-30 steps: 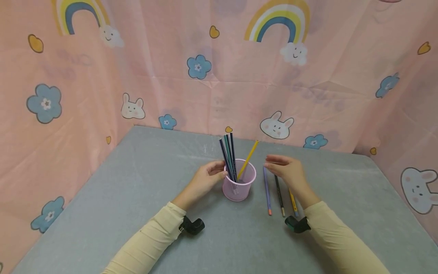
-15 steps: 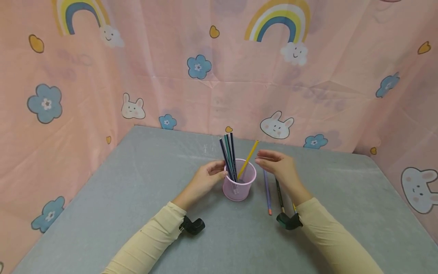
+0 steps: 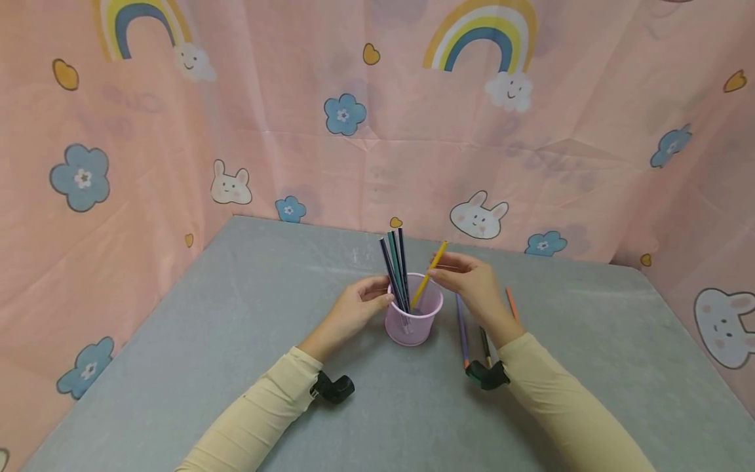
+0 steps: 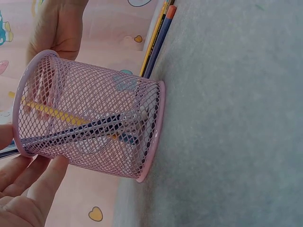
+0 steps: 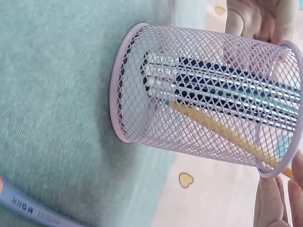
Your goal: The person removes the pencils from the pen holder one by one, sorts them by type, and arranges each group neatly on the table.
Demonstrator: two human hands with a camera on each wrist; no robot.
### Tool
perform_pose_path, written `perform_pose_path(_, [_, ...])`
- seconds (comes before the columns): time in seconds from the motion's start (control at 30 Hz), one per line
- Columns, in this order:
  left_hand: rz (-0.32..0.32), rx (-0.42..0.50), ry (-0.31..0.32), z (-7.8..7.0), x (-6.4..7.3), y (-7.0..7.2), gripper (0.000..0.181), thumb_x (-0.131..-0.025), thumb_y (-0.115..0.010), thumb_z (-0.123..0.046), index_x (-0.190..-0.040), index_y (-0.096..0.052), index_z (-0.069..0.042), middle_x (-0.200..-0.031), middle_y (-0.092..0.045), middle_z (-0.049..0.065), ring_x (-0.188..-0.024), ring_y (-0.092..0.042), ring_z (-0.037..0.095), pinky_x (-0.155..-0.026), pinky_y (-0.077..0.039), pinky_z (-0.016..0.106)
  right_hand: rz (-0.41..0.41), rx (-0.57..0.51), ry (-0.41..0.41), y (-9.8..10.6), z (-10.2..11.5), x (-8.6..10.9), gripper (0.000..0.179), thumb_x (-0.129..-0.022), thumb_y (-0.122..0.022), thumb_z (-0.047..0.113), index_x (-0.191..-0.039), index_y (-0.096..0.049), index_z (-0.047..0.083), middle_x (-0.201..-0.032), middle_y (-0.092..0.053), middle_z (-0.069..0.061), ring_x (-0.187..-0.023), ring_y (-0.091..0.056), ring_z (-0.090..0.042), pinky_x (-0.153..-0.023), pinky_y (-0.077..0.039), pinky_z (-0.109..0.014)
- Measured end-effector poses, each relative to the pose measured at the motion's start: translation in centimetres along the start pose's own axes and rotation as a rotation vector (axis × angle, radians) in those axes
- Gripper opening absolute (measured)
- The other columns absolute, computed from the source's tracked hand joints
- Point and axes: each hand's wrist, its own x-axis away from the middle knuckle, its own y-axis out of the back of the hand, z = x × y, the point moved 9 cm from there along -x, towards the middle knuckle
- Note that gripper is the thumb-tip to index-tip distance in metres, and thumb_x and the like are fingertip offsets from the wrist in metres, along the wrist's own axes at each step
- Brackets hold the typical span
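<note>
A pink mesh pencil cup (image 3: 407,331) stands upright on the table. My left hand (image 3: 352,313) grips its rim from the left, thumb on one side of the wall and fingers on the other. Several dark and teal pencils (image 3: 396,262) lean to the left inside the cup, white-ended at the bottom in the right wrist view. A yellow pencil (image 3: 423,286) slants to the right in the same cup. Its upper part is pinched between the thumb and fingers of my right hand (image 3: 474,288), just above the rim.
Right of the cup lie a purple pencil (image 3: 463,331), a black pencil (image 3: 485,346) and an orange one (image 3: 512,303), partly hidden by my right arm. Black wrist cameras (image 3: 332,388) hang from both sleeves. A pink patterned curtain (image 3: 377,164) rises behind the grey table (image 3: 283,275).
My right hand has moved left from above the loose pencils to the yellow pencil and now pinches it. The orange pencil has come into sight. My left hand and the cup have stayed in place.
</note>
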Motion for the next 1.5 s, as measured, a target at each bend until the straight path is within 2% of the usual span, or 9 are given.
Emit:
perform_pose_path(0.13, [-0.001,0.006,-0.002,0.0,0.0,0.0,0.045,-0.090,-0.059,-0.010,-0.131,-0.047,0.004,-0.130,-0.053,0.020,-0.120,-0.052,0.032,-0.099,-0.045,0.039,0.010,-0.071,0.028,-0.4,0.3,-0.1,0.052,-0.072,-0.076,0.041,-0.117,-0.064,0.016,-0.107,-0.068,-0.001,-0.099,-0.066,-0.017,-0.080,-0.055,-0.029])
perform_pose_path(0.2, [0.000,0.004,0.000,0.0,0.0,0.0,0.045,-0.090,-0.059,-0.011,-0.131,-0.047,0.004,-0.131,-0.052,0.020,-0.120,-0.052,0.032,-0.100,-0.045,0.039,0.039,-0.131,0.023,-0.8,2.3,1.0,0.045,-0.076,-0.075,0.033,-0.115,-0.065,0.013,-0.106,-0.069,-0.004,-0.099,-0.066,-0.018,-0.082,-0.055,-0.030])
perform_pose_path(0.37, [0.005,0.001,0.006,0.1,0.0,0.0,0.045,-0.090,-0.059,-0.012,-0.131,-0.047,0.003,-0.131,-0.052,0.019,-0.121,-0.052,0.031,-0.100,-0.045,0.038,0.043,-0.136,-0.026,-1.2,7.9,4.1,0.038,-0.080,-0.073,0.026,-0.113,-0.066,0.008,-0.101,-0.070,-0.004,-0.094,-0.067,-0.015,-0.083,-0.054,-0.028])
perform_pose_path(0.57, [0.007,-0.003,0.011,0.2,0.0,0.0,0.046,-0.090,-0.059,-0.013,-0.132,-0.046,0.003,-0.132,-0.052,0.019,-0.121,-0.051,0.031,-0.100,-0.044,0.038,0.024,-0.163,-0.023,-0.6,12.1,5.1,0.037,-0.082,-0.071,0.016,-0.114,-0.063,0.001,-0.095,-0.069,-0.001,-0.085,-0.068,-0.007,-0.078,-0.054,-0.024])
perform_pose_path(0.7, [0.001,0.002,0.011,0.6,-0.2,0.0,0.046,-0.090,-0.060,-0.014,-0.132,-0.047,0.001,-0.131,-0.053,0.018,-0.121,-0.052,0.030,-0.100,-0.045,0.038,0.006,-0.149,-0.010,0.5,13.2,5.0,0.037,-0.082,-0.070,0.020,-0.115,-0.063,0.004,-0.097,-0.069,0.000,-0.087,-0.068,-0.008,-0.077,-0.054,-0.022])
perform_pose_path(0.9, [-0.021,0.010,-0.010,2.9,-1.5,0.2,0.046,-0.088,-0.063,-0.018,-0.131,-0.050,-0.004,-0.129,-0.055,0.013,-0.119,-0.054,0.026,-0.098,-0.046,0.036,0.013,-0.302,0.017,2.0,14.9,5.2,0.028,-0.080,-0.072,0.014,-0.106,-0.066,0.007,-0.090,-0.070,0.004,-0.087,-0.068,-0.009,-0.078,-0.054,-0.025])
perform_pose_path(1.1, [-0.012,0.016,0.010,2.8,-1.4,0.1,0.047,-0.089,-0.062,-0.018,-0.132,-0.048,-0.003,-0.132,-0.053,0.014,-0.121,-0.053,0.026,-0.100,-0.045,0.037,-0.011,-0.409,0.036,3.8,16.5,5.5,0.027,-0.079,-0.072,0.008,-0.105,-0.068,0.006,-0.092,-0.071,-0.001,-0.088,-0.069,-0.014,-0.080,-0.054,-0.030])
perform_pose_path(1.37, [0.003,0.000,0.005,0.4,-0.2,0.0,0.045,-0.091,-0.058,-0.011,-0.131,-0.046,0.004,-0.131,-0.052,0.020,-0.121,-0.051,0.032,-0.100,-0.044,0.038,-0.060,-0.445,0.081,6.5,17.6,5.7,0.030,-0.078,-0.072,0.005,-0.108,-0.068,0.006,-0.092,-0.071,-0.001,-0.086,-0.069,-0.014,-0.077,-0.055,-0.030])
perform_pose_path(1.5, [-0.002,0.014,0.016,1.6,-0.8,0.1,0.046,-0.090,-0.060,-0.013,-0.132,-0.047,0.001,-0.132,-0.052,0.017,-0.122,-0.051,0.030,-0.101,-0.044,0.038,-0.071,-0.444,0.105,7.6,17.5,5.8,0.030,-0.078,-0.071,0.002,-0.108,-0.069,0.005,-0.102,-0.069,0.001,-0.086,-0.069,-0.014,-0.076,-0.055,-0.029])
